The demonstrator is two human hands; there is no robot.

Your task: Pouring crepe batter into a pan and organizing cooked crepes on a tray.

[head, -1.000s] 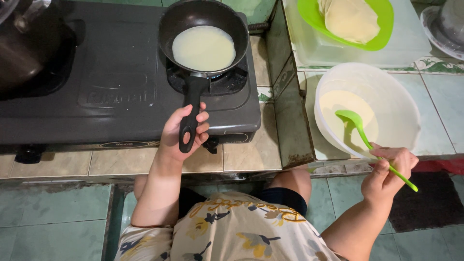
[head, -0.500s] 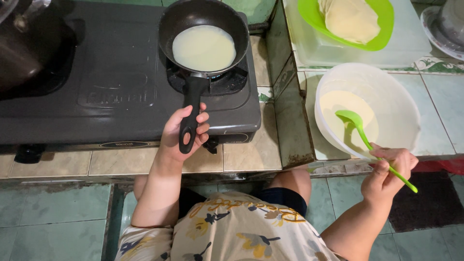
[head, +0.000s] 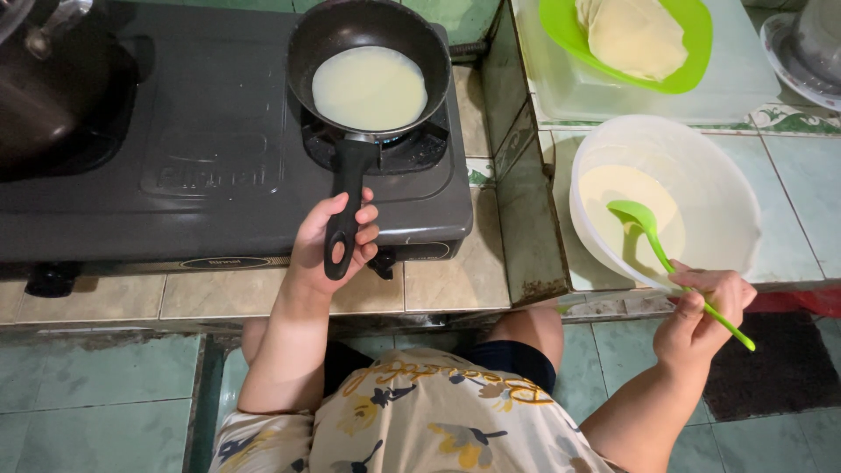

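light: bright, even, from above | shadows: soft | focus: sharp | blur: none

Around the stove and counter
A dark kettle (head: pixel 44 88) sits on the left burner of the black 2-burner gas stove (head: pixel 219 175), at the stove's far left corner. On the tiled counter (head: pixel 806 175) to the right, a green plate (head: pixel 613 39) of pale thin crepes (head: pixel 635 35) rests on a clear lidded box (head: pixel 569 88) at the far edge; a dark mat (head: pixel 780 368) lies on the green floor.
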